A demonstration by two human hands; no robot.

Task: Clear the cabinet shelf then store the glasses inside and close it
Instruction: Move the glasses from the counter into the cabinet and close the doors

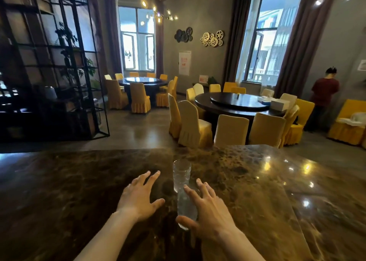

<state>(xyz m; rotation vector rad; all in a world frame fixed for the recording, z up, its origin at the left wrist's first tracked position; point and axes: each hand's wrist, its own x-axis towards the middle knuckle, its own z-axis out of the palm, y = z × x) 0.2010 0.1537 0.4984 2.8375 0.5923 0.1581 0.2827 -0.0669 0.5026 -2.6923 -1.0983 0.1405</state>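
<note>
A stack of clear glasses (182, 183) stands on the dark marble counter (257, 181), leaning a little toward me. My right hand (208, 211) hovers with fingers spread right beside the stack, its thumb under the stack's lower part and its fingers just to the stack's right. My left hand (140, 197) is open, palm down over the counter, a short gap left of the glasses. No cabinet shelf is in view.
Beyond the counter lies a dining room with round tables (237, 104) and yellow-covered chairs (190, 124). A black metal shelf rack (59, 62) stands at the left. A person in a red top (323, 94) stands at the far right.
</note>
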